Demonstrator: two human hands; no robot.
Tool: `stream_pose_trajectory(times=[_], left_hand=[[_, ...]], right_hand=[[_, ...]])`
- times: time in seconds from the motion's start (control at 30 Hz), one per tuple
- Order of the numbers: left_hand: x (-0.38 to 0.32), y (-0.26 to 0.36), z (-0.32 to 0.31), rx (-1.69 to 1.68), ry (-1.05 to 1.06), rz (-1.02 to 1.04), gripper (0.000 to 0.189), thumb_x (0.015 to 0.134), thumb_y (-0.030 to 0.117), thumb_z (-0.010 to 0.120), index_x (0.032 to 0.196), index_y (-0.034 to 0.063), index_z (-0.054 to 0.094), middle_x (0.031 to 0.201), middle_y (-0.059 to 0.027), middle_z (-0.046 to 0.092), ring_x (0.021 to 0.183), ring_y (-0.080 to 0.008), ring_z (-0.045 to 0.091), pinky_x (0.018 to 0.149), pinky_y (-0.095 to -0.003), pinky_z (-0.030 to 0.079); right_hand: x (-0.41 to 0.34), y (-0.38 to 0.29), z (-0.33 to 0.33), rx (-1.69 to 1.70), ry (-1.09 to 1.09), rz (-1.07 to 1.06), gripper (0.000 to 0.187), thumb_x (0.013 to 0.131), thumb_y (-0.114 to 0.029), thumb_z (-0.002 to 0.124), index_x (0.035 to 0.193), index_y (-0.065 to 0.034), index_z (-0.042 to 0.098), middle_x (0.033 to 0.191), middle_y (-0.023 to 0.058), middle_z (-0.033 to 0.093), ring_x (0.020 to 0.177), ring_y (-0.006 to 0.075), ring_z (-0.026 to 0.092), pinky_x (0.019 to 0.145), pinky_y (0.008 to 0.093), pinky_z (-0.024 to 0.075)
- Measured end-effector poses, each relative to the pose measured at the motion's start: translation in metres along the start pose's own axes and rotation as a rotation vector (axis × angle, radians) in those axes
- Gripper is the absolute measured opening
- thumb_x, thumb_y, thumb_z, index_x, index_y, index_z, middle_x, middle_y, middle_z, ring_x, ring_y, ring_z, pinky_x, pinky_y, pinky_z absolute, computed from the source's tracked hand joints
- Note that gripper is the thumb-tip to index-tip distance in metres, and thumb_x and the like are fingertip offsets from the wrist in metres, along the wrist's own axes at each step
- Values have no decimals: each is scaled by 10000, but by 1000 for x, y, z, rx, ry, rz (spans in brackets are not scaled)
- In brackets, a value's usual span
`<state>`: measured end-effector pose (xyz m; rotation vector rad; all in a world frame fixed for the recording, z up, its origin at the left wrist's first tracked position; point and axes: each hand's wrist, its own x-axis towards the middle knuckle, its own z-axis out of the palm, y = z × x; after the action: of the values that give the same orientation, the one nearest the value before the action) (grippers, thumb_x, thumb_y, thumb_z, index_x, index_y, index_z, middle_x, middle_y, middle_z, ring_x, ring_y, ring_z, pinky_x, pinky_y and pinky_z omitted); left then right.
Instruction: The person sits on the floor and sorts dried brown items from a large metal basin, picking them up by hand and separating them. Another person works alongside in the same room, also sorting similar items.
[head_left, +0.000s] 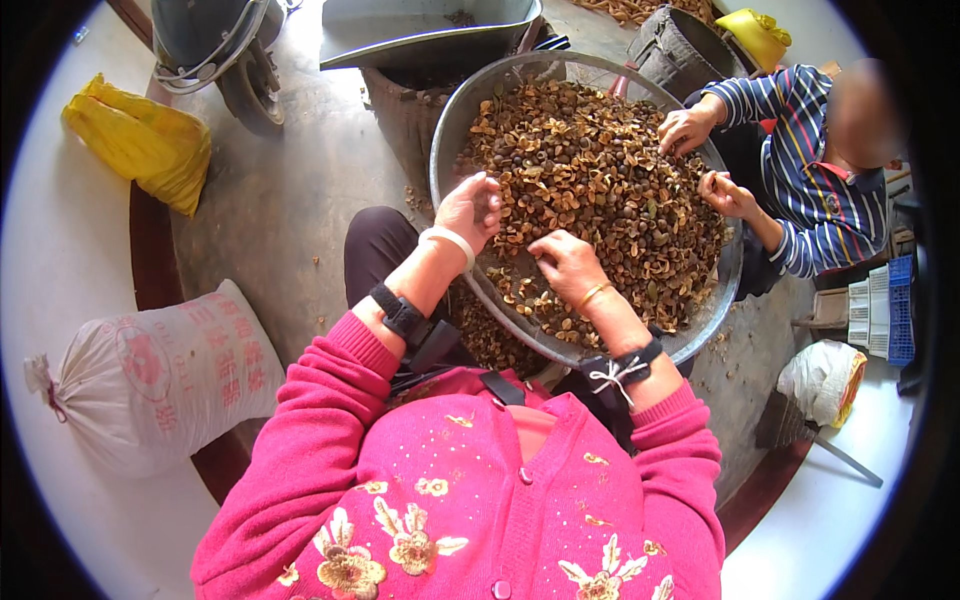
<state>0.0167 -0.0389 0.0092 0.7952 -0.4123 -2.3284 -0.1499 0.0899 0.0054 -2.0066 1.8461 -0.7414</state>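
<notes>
A large round metal-rimmed sieve (444, 127) lies before me, heaped with dark round seeds and split brown husks (585, 157). My left hand (472, 210) is at the sieve's left side, palm turned up and fingers curled; dark bits seem to lie in the palm, but how many cannot be told. My right hand (568, 266) reaches down at the near edge of the heap, its fingertips bent towards the husks, with anything between them hidden. Some mesh shows between my hands, with scattered husks on it.
Across the sieve at right, a person in a striped shirt (814, 172) has both hands at the heap. A woven basket (409, 112) and a metal trough (427, 37) stand beyond. Yellow sack (150, 142), white sack (172, 375) and wheeled vehicle (255, 90) are at left; plastic crates (881, 311) at right.
</notes>
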Motion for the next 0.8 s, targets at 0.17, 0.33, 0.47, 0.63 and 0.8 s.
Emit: stream_pose_trajectory(times=[0.17, 0.33, 0.47, 0.63, 0.8], left_hand=[[0, -3, -2, 29, 10, 19, 207, 872, 272, 565, 796, 79, 563, 631, -34, 512, 499, -145, 409, 487, -267, 320], [1, -4, -2, 40, 24, 13, 193, 883, 260, 547, 810, 82, 533, 637, -32, 498, 510, -139, 403, 498, -261, 319], [1, -3, -2, 35, -6, -8, 190, 886, 259, 538, 813, 83, 532, 645, -30, 500, 512, -135, 403, 501, -259, 325], [-1, -4, 0, 101, 14, -38, 190, 878, 258, 543, 807, 83, 551, 659, -28, 518, 522, -126, 412, 507, -251, 334], [-1, -3, 3, 120, 41, -80, 178, 868, 256, 555, 811, 87, 563, 666, -20, 525, 533, -119, 414, 512, -242, 333]], right_hand=[[8, -3, 27, -102, -189, 13, 188, 739, -52, 606, 920, -98, 623, 945, 111, 570, 947, 322, 567, 794, 393, 488], [2, 5, 13, 47, 42, 23, 91, 763, -16, 589, 828, -69, 625, 850, 125, 590, 803, 313, 601, 719, 374, 506], [2, 6, 3, 67, 36, 64, 102, 760, -18, 601, 841, -71, 633, 832, 121, 600, 793, 305, 607, 720, 369, 507], [-4, 0, 14, 77, -91, -20, 91, 760, -52, 620, 846, -79, 637, 836, 111, 603, 802, 307, 609, 719, 373, 506], [-7, -5, 33, -96, -206, -10, 109, 713, -46, 617, 805, -77, 568, 828, 127, 586, 768, 327, 590, 690, 407, 494]])
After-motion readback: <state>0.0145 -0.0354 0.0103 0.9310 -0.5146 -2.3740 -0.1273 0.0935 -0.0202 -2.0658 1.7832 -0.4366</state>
